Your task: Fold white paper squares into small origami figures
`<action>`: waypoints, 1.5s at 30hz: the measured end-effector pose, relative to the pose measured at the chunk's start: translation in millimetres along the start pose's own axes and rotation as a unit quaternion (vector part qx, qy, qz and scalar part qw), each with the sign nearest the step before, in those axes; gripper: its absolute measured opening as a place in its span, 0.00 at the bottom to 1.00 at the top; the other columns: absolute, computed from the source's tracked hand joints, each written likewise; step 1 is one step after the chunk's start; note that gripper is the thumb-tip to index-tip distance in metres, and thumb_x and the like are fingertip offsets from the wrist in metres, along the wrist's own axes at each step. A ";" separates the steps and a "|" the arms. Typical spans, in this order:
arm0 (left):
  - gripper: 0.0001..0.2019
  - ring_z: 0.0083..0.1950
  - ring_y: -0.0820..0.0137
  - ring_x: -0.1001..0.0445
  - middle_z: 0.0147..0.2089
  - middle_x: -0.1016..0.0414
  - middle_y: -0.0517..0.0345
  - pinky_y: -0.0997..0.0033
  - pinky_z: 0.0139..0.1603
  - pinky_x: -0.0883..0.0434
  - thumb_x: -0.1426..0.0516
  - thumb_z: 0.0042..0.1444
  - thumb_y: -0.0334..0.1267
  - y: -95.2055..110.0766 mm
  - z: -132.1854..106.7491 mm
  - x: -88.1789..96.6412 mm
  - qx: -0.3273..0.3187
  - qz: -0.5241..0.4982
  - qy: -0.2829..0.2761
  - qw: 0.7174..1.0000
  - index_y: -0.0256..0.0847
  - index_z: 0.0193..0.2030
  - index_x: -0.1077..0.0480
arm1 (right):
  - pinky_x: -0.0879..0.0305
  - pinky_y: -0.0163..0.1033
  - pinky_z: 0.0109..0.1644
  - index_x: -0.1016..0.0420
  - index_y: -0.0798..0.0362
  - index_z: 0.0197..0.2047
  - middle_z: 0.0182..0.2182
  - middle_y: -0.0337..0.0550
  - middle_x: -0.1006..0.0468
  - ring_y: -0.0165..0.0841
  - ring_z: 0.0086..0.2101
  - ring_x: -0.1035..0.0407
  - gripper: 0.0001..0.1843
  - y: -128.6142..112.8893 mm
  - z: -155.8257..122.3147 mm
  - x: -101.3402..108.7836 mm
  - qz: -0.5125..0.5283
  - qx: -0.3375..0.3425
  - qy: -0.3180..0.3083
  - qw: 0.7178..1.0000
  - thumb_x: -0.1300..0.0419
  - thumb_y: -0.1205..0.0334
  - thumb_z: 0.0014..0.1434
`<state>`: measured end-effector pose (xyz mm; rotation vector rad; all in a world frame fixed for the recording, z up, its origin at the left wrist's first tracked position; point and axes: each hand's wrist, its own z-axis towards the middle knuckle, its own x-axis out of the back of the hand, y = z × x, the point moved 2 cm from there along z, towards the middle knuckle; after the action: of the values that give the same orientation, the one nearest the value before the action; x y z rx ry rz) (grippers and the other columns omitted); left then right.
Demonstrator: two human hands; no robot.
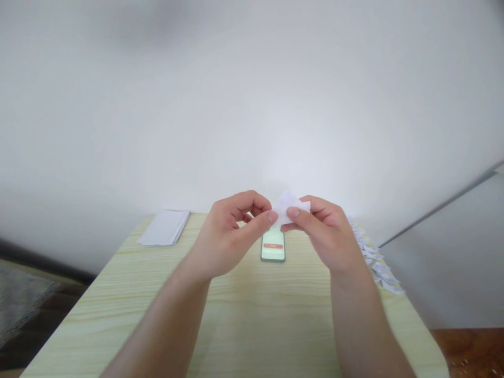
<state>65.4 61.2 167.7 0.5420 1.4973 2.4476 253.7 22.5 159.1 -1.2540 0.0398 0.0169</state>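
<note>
Both hands are raised above the middle of a pale wooden table point(118, 304). A small folded piece of white paper point(286, 203) is pinched between them. My left hand point(228, 233) grips its left edge with thumb and curled fingers. My right hand point(326, 231) holds the right side, thumb on top. Under the hands a phone point(273, 248) with a lit greenish screen lies flat on the table.
A stack of white paper sheets point(164, 227) lies at the table's far left corner. Several small folded white paper pieces point(378, 265) are piled along the right edge. A white wall stands right behind the table. Wooden floor point(468, 352) shows at the lower right.
</note>
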 end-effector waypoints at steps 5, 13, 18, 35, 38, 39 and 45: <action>0.12 0.32 0.73 0.33 0.29 0.27 0.61 0.71 0.32 0.38 0.41 0.67 0.44 4.2 0.0 1.2 0.003 0.039 -0.017 0.999 0.40 0.34 0.25 | 0.21 0.43 0.44 0.16 0.50 0.36 0.33 0.39 0.19 0.33 0.34 0.22 0.07 3.6 1.9 1.1 0.047 0.004 0.004 0.999 0.31 0.57 0.62; 0.10 0.32 0.75 0.32 0.30 0.27 0.63 0.73 0.33 0.37 0.41 0.67 0.42 3.5 -0.4 1.2 -0.017 0.062 0.036 0.997 0.41 0.35 0.26 | 0.20 0.43 0.40 0.16 0.50 0.37 0.31 0.40 0.16 0.34 0.32 0.22 0.06 6.6 5.2 3.4 0.087 0.012 0.027 0.996 0.33 0.58 0.63; 0.09 0.31 0.75 0.32 0.28 0.27 0.63 0.72 0.32 0.37 0.42 0.67 0.41 1.9 -0.9 3.1 -0.009 0.063 0.053 0.997 0.42 0.35 0.26 | 0.20 0.42 0.39 0.17 0.48 0.35 0.29 0.39 0.16 0.33 0.30 0.21 0.04 8.5 4.8 5.3 0.097 0.014 0.059 0.993 0.30 0.58 0.61; 0.06 0.29 0.75 0.39 0.26 0.35 0.64 0.72 0.30 0.40 0.38 0.62 0.41 2.6 1.2 5.0 0.028 0.092 -0.037 0.995 0.41 0.38 0.25 | 0.32 0.35 0.32 0.19 0.52 0.32 0.27 0.36 0.19 0.29 0.28 0.28 0.05 -4.3 -3.1 -2.2 -0.103 0.049 0.043 0.993 0.32 0.64 0.60; 0.08 0.28 0.75 0.40 0.25 0.36 0.63 0.73 0.28 0.42 0.39 0.63 0.40 4.9 -0.9 2.8 0.038 0.090 -0.062 0.993 0.40 0.34 0.27 | 0.32 0.36 0.33 0.20 0.51 0.33 0.28 0.37 0.20 0.29 0.28 0.28 0.05 -4.2 -3.4 -4.1 -0.068 0.059 0.041 0.995 0.30 0.60 0.59; 0.08 0.28 0.76 0.40 0.25 0.36 0.63 0.73 0.28 0.42 0.39 0.63 0.39 5.2 -1.2 2.7 0.041 0.085 -0.070 0.993 0.40 0.34 0.27 | 0.32 0.36 0.33 0.20 0.50 0.33 0.28 0.37 0.20 0.29 0.29 0.28 0.06 -4.2 -3.4 -4.8 -0.060 0.059 0.036 0.996 0.29 0.59 0.59; 0.06 0.26 0.76 0.38 0.25 0.33 0.62 0.75 0.25 0.41 0.34 0.59 0.39 0.9 2.6 10.3 0.018 -0.035 -0.022 0.999 0.40 0.37 0.24 | 0.29 0.39 0.39 0.20 0.49 0.39 0.34 0.39 0.19 0.32 0.34 0.27 0.08 -4.0 -2.4 -8.6 -0.043 0.060 0.007 0.997 0.28 0.58 0.58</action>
<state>57.2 66.7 171.6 0.5357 1.5201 2.3445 245.3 19.0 162.4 -1.1339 -0.0014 -0.0672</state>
